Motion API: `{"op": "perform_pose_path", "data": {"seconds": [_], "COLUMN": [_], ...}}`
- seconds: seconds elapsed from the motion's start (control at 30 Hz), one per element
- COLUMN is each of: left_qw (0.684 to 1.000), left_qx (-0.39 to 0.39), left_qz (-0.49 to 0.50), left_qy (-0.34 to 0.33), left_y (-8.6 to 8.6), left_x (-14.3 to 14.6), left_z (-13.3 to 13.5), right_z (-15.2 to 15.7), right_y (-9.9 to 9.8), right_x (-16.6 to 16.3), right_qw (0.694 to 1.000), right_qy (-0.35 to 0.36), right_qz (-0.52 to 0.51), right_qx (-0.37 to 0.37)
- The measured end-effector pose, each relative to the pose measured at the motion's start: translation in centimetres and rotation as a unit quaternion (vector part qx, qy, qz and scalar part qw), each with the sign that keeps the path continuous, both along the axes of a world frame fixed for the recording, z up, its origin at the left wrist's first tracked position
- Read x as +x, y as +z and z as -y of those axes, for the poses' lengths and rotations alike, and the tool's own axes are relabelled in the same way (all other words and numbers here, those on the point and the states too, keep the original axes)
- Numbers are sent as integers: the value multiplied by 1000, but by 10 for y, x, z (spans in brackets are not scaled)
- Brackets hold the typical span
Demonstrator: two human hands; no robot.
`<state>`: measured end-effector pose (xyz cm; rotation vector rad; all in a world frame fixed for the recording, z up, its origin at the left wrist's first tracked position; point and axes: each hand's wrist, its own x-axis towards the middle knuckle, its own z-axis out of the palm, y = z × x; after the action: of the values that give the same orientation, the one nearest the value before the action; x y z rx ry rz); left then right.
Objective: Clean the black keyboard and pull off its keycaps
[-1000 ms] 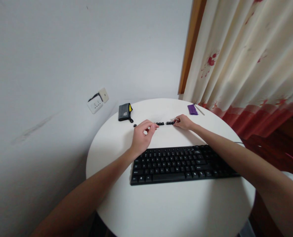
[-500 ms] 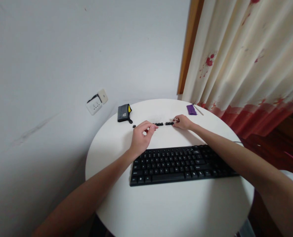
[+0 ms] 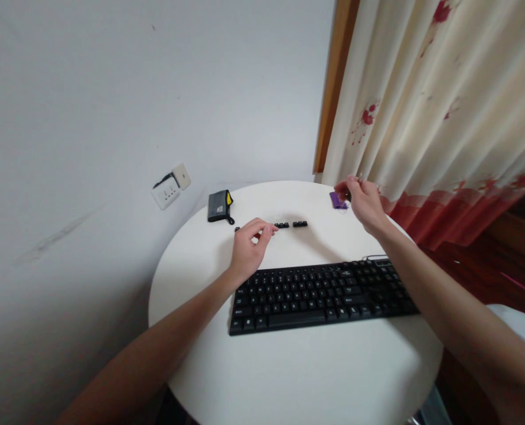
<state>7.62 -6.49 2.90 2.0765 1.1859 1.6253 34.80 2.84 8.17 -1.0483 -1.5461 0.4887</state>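
A black keyboard [image 3: 319, 292] lies across the round white table [image 3: 297, 378]. Behind it several loose black keycaps [image 3: 291, 224] lie in a short row. My left hand [image 3: 248, 251] rests on the table at the left end of that row, fingers curled in a pinch close to the keycaps; whether it holds one is hidden. My right hand [image 3: 362, 200] is raised at the back right above a small purple object [image 3: 336, 200], its fingers pinched on a thin tool that barely shows.
A dark grey pouch [image 3: 218, 206] with a yellow tab lies at the table's back left. A wall socket [image 3: 170, 188] sits on the white wall. A cream curtain [image 3: 439, 106] with red flowers hangs at the right, by a wooden frame [image 3: 331, 88].
My right hand has lifted off the right end of the keycap row and moved right and back, over the purple object. My left hand has hardly moved.
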Motion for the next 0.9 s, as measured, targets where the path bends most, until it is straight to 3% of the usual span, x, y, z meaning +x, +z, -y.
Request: {"op": "perform_pose_path", "data": {"seconds": [0.13,0.3,0.6,0.9], "left_qw": [1000,1000,1000,1000], "left_qx": [-8,-14,-20,-18], "left_qz": [-6,-5,-7,-5], "left_qy": [0,0,-3,-4], "left_y": [0,1,0,-1], "left_x": [1,2,4,5], "left_z": [2,2,1,1], "right_z": [41,70,80,89], "right_y": [6,-19,-69,-75], "right_x": [8,23,46,33], "right_qw": [998,994,978,970], "right_qy": [-41,-79,-83,-86], "right_qz": [16,73,130,181], "right_qx": [46,-33,-139,-140]}}
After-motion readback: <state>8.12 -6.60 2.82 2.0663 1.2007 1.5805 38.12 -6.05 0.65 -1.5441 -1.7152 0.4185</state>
